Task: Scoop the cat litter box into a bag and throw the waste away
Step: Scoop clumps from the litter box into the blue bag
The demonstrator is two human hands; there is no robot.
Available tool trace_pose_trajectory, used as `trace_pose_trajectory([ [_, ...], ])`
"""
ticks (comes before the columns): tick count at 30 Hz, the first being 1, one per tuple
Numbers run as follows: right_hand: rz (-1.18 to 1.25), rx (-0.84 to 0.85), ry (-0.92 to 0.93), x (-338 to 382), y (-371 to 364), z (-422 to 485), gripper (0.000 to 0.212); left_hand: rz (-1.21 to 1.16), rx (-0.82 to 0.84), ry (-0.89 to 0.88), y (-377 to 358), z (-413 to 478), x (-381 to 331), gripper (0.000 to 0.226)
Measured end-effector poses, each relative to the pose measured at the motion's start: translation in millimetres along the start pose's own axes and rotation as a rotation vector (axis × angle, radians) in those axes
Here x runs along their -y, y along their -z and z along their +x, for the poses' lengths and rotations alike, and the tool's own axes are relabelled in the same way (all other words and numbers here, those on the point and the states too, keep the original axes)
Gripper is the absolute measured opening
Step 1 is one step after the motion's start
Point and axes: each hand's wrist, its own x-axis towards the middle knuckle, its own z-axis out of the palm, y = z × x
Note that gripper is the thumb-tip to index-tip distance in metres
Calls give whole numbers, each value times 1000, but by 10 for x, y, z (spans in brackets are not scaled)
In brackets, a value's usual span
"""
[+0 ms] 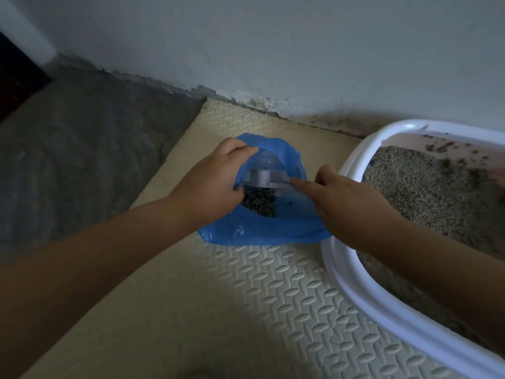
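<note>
A blue plastic bag [262, 231] lies open on the beige mat, left of the litter box. My left hand [213, 176] grips the bag's left rim and holds the mouth open. My right hand [344, 198] holds the handle of a grey scoop [262, 177], whose head is inside the bag. Dark clumped litter [259, 205] lies in the bag below the scoop. The white-rimmed litter box [352, 283] at the right holds grey granular litter [426, 192]; my right forearm crosses over its near corner.
A beige embossed foam mat [273, 296] covers the floor under the bag and box. Bare grey concrete floor [90, 160] lies to the left. A pale wall [273, 50] runs behind, with dirt specks along its base and on the box's inner far side.
</note>
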Motion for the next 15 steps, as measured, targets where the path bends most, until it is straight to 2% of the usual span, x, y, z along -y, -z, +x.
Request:
trace_pose_trajectory([
  [5, 103, -47, -9, -53, -41, -20, 49, 6, 26, 13, 10, 9, -34, 68],
  [10, 411, -68, -72, -208, 2, -130, 30, 7, 32, 35, 8, 24, -71, 69],
  [15, 711, -52, -148, -453, 51, -383, 24, 40, 23, 10, -46, 55, -152, 65],
])
